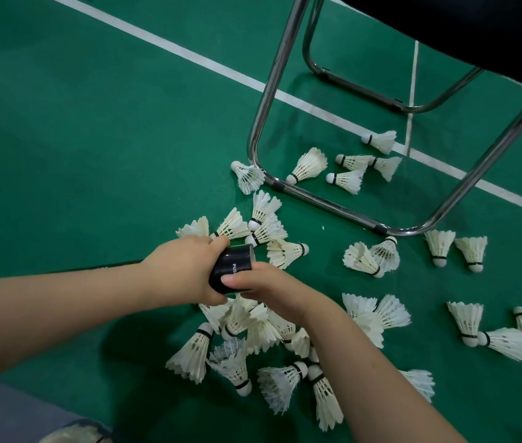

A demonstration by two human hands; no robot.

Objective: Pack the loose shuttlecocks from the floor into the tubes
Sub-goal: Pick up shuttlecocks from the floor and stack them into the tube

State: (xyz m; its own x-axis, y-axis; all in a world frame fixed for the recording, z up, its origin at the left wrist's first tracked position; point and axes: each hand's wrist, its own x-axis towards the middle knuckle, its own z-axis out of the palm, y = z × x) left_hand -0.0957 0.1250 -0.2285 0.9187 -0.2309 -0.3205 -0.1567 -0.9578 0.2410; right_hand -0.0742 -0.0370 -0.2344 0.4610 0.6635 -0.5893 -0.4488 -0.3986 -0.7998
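Observation:
A black tube [232, 270] with white lettering is held above the green floor, its end facing right and up. My left hand [186, 270] wraps around it from the left. My right hand [259, 287] grips it from the right, thumb pressed on its side. Whether the tube's end is capped or open is hard to tell. Several white feather shuttlecocks lie loose beneath and around my hands, in a pile [253, 327] below the tube and a cluster [263, 225] just beyond it.
A chrome chair frame [323, 203] with a black seat stands at the back right, with shuttlecocks [347, 179] under it. More shuttlecocks [464, 321] are scattered to the right. A white court line [189, 55] crosses the green floor [77, 155]. A grey mat [7, 414] lies bottom left.

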